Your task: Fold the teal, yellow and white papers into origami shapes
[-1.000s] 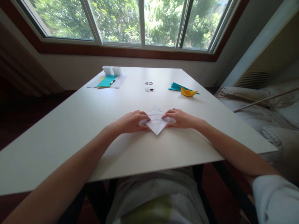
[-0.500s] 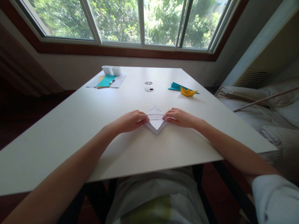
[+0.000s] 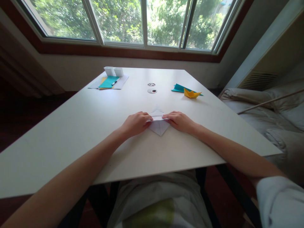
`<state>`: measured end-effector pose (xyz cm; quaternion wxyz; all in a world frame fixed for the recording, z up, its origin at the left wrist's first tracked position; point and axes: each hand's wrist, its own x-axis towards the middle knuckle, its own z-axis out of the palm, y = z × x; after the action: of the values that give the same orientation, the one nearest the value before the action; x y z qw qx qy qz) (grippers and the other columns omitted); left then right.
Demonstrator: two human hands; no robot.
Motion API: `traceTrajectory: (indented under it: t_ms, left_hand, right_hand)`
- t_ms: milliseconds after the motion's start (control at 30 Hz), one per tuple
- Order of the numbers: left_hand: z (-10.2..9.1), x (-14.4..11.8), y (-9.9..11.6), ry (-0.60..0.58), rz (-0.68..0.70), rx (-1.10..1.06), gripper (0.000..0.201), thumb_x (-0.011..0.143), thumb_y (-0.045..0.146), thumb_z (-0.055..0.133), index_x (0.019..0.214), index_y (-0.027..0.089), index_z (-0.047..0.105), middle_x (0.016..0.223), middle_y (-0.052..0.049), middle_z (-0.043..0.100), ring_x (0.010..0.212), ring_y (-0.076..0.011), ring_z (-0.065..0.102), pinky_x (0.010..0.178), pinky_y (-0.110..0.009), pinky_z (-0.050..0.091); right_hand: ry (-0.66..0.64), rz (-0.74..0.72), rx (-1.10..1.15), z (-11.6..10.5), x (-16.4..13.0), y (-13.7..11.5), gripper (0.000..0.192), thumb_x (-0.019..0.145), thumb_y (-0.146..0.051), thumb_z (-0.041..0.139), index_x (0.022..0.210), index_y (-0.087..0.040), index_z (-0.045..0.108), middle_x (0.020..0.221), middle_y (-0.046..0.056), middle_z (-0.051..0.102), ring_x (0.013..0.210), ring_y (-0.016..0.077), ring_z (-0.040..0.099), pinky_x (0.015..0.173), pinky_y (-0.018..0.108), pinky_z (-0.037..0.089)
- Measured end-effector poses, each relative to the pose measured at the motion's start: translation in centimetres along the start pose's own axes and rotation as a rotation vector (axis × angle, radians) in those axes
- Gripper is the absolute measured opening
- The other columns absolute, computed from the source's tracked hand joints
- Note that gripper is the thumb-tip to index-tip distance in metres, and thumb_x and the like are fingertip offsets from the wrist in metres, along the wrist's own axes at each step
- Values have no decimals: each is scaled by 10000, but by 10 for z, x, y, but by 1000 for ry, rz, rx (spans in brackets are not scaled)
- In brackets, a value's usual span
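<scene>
A folded sheet of white paper lies on the white table in front of me, its lower corner pointing toward me. My left hand pinches its left side, fingers closed on the edge. On the opposite side my right hand grips the paper in the same way, fingertips on the top and the thumb hidden. Between the hands a folded flap runs straight across the paper, and the lower point shows a crease down its middle. The far tip shows faintly beyond the fingers.
At the back right of the table sit a yellow paper boat and a teal folded paper. Back left are teal sheets, a pen and white folded paper pieces. Two round inserts lie mid-table.
The near flap of the paper has been turned up, away from me, so the creased lower layer now shows. Both hands have moved slightly inward.
</scene>
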<state>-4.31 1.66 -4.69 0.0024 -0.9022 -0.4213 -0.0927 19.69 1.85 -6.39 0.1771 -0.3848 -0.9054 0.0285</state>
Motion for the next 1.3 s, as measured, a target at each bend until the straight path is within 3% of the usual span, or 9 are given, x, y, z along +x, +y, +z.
traceTrajectory:
  t_ms: [133, 300, 433, 667, 867, 1100, 1300]
  left_hand:
    - [-2, 0, -2, -32, -14, 12, 293, 844, 253, 379, 990, 247, 632, 1006, -29, 644, 951, -191, 578, 715, -266, 475]
    - [2, 1, 1, 6, -52, -11, 310, 822, 230, 428, 1072, 262, 608, 1158, -23, 594, 1037, -200, 543, 766, -285, 488]
    - [10, 4, 9, 77, -76, -38, 395, 819, 224, 448, 1207, 225, 523, 1254, -39, 547, 1135, -217, 481, 837, -325, 486]
    - [16, 7, 7, 51, -83, -86, 392, 780, 95, 412, 1093, 214, 617, 1146, -26, 629, 1070, -186, 534, 930, -313, 437]
    - [12, 7, 15, 54, -78, -28, 378, 763, 98, 427, 1067, 215, 618, 1078, -39, 656, 1013, -205, 553, 828, -310, 481]
    - [13, 8, 18, 85, -36, -31, 331, 770, 106, 427, 1014, 200, 630, 987, -50, 676, 961, -210, 575, 771, -303, 488]
    - [11, 9, 14, 81, -104, -32, 301, 781, 117, 427, 975, 178, 650, 841, -74, 665, 764, -187, 621, 713, -274, 478]
  right_hand:
    - [30, 32, 45, -1, 0, 0, 300, 893, -202, 409, 1103, -175, 621, 1018, 79, 676, 963, 183, 596, 866, 319, 453]
    - [2, -47, 2, 3, 0, 2, 378, 825, -128, 467, 1188, -164, 566, 1226, 98, 577, 1075, 213, 534, 924, 382, 418]
    - [-3, -47, -19, 6, 2, 3, 357, 861, -129, 410, 1180, -139, 571, 1202, 87, 599, 1035, 213, 545, 918, 379, 420]
    - [-16, -25, -40, 5, 2, 1, 377, 830, -143, 462, 1191, -164, 566, 1192, 67, 607, 1027, 214, 540, 908, 367, 415]
    - [-53, -42, -75, 8, 4, -8, 466, 786, -116, 482, 1249, -158, 517, 1257, 83, 558, 1100, 244, 492, 914, 403, 393]
    - [-78, -51, -74, 7, 8, -12, 442, 791, -95, 480, 1225, -167, 533, 1239, 72, 575, 1109, 225, 512, 916, 369, 387]
    - [-89, -7, -153, -3, 5, -11, 362, 833, -79, 437, 1160, -151, 575, 1093, 107, 654, 1000, 215, 593, 854, 333, 413]
